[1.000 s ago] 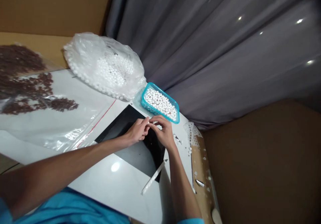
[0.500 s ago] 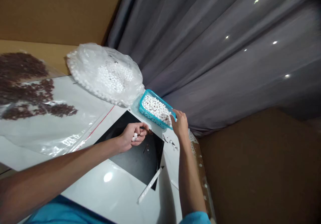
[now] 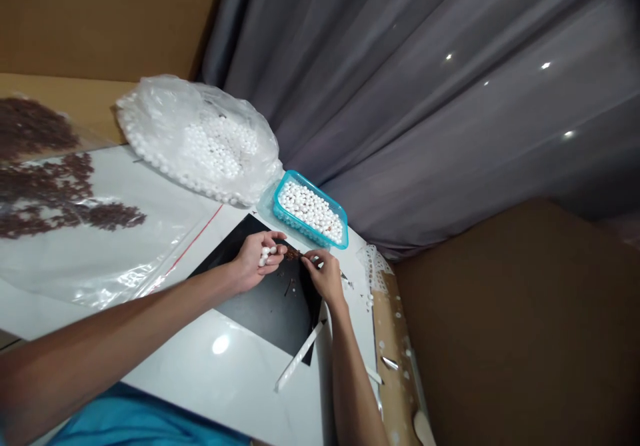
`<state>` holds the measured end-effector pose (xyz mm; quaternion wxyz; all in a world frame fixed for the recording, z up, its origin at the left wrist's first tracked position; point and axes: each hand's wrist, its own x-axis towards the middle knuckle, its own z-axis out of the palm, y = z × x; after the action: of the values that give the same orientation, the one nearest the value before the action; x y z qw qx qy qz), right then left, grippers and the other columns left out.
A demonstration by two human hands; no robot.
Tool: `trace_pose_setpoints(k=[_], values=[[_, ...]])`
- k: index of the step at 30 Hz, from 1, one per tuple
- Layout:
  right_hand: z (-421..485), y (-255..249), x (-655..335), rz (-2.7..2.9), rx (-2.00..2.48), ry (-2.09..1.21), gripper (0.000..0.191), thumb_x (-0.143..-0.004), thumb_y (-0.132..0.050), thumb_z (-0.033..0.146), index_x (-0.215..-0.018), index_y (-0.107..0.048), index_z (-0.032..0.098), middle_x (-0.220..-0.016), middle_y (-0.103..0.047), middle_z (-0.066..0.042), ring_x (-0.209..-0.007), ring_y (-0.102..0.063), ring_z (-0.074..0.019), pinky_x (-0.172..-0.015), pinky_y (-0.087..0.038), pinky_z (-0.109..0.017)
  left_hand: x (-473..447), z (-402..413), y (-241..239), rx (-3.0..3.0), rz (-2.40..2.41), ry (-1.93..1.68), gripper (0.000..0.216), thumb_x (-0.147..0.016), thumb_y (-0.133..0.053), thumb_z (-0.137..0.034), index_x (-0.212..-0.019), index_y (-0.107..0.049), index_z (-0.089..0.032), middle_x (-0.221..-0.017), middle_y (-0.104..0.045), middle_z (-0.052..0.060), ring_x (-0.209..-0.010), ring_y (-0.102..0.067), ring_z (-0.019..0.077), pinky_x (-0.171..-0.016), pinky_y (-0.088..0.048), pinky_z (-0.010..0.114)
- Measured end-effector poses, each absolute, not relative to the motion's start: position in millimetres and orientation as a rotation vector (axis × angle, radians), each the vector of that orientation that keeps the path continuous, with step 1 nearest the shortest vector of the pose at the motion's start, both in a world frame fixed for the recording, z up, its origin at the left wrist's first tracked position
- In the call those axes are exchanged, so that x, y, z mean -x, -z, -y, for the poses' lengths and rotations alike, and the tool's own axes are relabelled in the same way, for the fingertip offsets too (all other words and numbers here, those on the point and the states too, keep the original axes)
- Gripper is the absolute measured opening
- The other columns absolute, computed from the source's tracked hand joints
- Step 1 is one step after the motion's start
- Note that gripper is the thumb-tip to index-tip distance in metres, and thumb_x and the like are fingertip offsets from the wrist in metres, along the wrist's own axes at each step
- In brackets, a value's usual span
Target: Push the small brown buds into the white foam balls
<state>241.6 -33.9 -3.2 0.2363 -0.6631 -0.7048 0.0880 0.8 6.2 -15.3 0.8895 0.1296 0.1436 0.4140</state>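
Several white beads (image 3: 267, 254) rest in the curled fingers of my left hand (image 3: 255, 257), above a black sheet (image 3: 270, 313). A small reddish-brown dried sprig (image 3: 292, 253) spans the gap between my hands. My right hand (image 3: 326, 275) pinches at the sprig's right end, its fingertips pressed together. Whether a bead is also between those fingertips is too small to tell. Just beyond the hands stands a blue-rimmed plastic container (image 3: 345, 236) full of white beads (image 3: 310, 209). Small dark bits (image 3: 289, 287) lie on the black sheet.
A large clear bag (image 3: 165, 109) of white beads stands behind the container. At left, a clear zip bag (image 3: 120, 266) holds reddish-brown dried sprigs (image 3: 45, 183). A white pen-like stick (image 3: 300, 356) crosses the sheet's near corner. A grey curtain (image 3: 400, 119) hangs behind.
My right hand has left the bead container and come down left to the sprig beside my left hand. The left hand keeps its beads. The view has shifted slightly.
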Motion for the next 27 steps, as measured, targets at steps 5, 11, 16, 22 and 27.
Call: trace_pose_setpoints(k=[5, 11, 16, 22, 27], values=[[35.3, 9.0, -240.4, 1.913, 1.733, -0.321, 0.017, -0.095, -0.064, 0.030, -0.099, -0.079, 0.022, -0.099, -0.077, -0.006, -0.082, -0.068, -0.0221, -0.081, -0.053, -0.033, -1.3, -8.1, 19.1, -0.251, -0.301, -0.831, 0.028, -0.066, -0.057, -0.008, -0.093, -0.057, -0.015, -0.066, -0.047, -0.002, -0.040, -0.038, 0.0090, -0.027, -0.021, 0.017], [44.3, 5.0, -239.9, 1.752, 1.683, -0.484, 0.016, -0.093, -0.070, 0.034, -0.096, -0.078, 0.020, -0.096, -0.078, -0.007, -0.080, -0.070, -0.0218, -0.078, -0.055, -0.033, -5.0, -10.2, 20.9, -0.287, -0.317, -0.834, 0.011, -0.087, -0.060, -0.010, -0.097, -0.058, -0.016, -0.067, -0.047, -0.004, -0.040, -0.038, 0.0076, -0.028, -0.019, 0.016], [63.7, 1.9, -229.6, 1.391, 1.478, -0.833, 0.024, -0.088, -0.080, 0.040, -0.096, -0.078, 0.018, -0.091, -0.080, -0.008, -0.082, -0.076, -0.0238, -0.080, -0.061, -0.036, -6.8, -8.4, 17.6, -0.343, -0.340, -0.819, 0.013, -0.099, -0.063, -0.025, -0.091, -0.058, -0.015, -0.062, -0.039, -0.007, -0.039, -0.031, 0.0059, -0.029, -0.017, 0.015], [81.4, 1.8, -202.8, 1.149, 1.249, -1.232, 0.027, -0.080, -0.090, 0.035, -0.095, -0.079, 0.015, -0.099, -0.081, -0.013, -0.083, -0.080, -0.0252, -0.081, -0.066, -0.039, -1.5, -4.2, 11.4, -0.403, -0.261, -0.591, 0.037, -0.096, -0.066, -0.039, -0.073, -0.043, -0.021, -0.057, -0.025, -0.009, -0.038, -0.022, 0.0061, -0.030, -0.015, 0.017], [81.3, 0.8, -193.9, 1.050, 1.139, -1.245, 0.035, -0.072, -0.095, 0.031, -0.100, -0.078, 0.017, -0.090, -0.080, -0.007, -0.076, -0.079, -0.0219, -0.076, -0.067, -0.036, 0.9, -2.7, 7.0, -0.449, -0.280, -0.411, 0.021, -0.089, -0.060, -0.029, -0.075, -0.046, -0.021, -0.057, -0.026, -0.008, -0.038, -0.022, 0.0073, -0.030, -0.017, 0.017]])
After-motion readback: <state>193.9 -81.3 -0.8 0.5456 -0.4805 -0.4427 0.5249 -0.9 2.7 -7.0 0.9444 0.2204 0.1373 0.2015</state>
